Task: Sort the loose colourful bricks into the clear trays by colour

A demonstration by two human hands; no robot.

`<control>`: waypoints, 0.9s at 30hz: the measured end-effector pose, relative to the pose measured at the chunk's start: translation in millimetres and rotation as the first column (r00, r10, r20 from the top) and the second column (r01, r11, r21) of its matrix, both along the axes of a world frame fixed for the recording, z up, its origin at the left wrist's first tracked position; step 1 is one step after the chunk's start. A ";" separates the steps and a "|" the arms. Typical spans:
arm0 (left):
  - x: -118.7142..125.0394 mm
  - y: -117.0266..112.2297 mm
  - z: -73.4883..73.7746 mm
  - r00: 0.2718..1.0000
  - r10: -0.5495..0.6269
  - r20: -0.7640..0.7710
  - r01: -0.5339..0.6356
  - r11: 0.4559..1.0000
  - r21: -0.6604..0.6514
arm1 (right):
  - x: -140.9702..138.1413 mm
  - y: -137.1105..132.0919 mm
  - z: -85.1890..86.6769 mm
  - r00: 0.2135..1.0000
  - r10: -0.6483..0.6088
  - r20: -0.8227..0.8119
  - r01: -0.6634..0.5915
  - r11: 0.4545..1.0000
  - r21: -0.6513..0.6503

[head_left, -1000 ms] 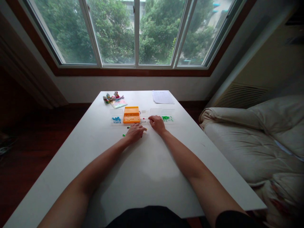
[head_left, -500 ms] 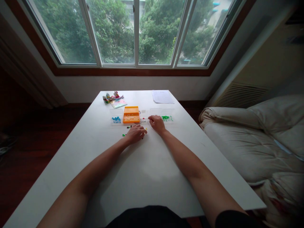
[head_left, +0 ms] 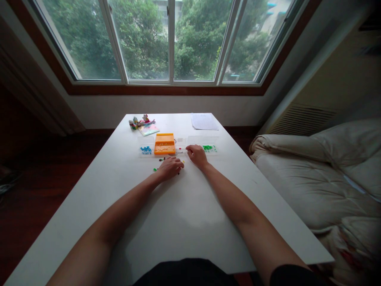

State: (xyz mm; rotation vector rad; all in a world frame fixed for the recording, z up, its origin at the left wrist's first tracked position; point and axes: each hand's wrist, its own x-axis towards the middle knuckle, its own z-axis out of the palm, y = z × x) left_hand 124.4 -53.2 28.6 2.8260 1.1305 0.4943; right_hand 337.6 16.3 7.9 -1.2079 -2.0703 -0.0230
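My left hand [head_left: 172, 167] rests low over the white table, fingers loosely bent and a little apart, with small dark and green pieces [head_left: 155, 169] around it. A tiny yellow piece [head_left: 183, 161] shows at its fingertips. My right hand [head_left: 197, 155] reaches into the clear plastic boxes, its fingertips drawn together; anything between them is too small to make out. Between the hands' far sides stands an open orange case [head_left: 164, 149] holding small pale pieces. Blue pieces [head_left: 145, 149] lie in a clear box to its left, green pieces [head_left: 209, 148] in one right of my right hand.
Colourful small figures [head_left: 139, 121] and a pastel sheet or packet [head_left: 149, 130] lie at the table's far left. White paper [head_left: 204, 121] is at the far right. A pale sofa [head_left: 303, 174] stands right of the table [head_left: 190, 222], and a window wall is beyond it.
My left hand's fingers have shifted very slightly. The right hand, the boxes and the pieces look the same.
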 end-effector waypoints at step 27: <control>1.1 -0.6 2.8 1.000 0.014 -0.026 -0.015 1.000 -0.012 | 0.0 -0.9 1.8 1.000 -0.007 0.004 0.007 1.000 -0.009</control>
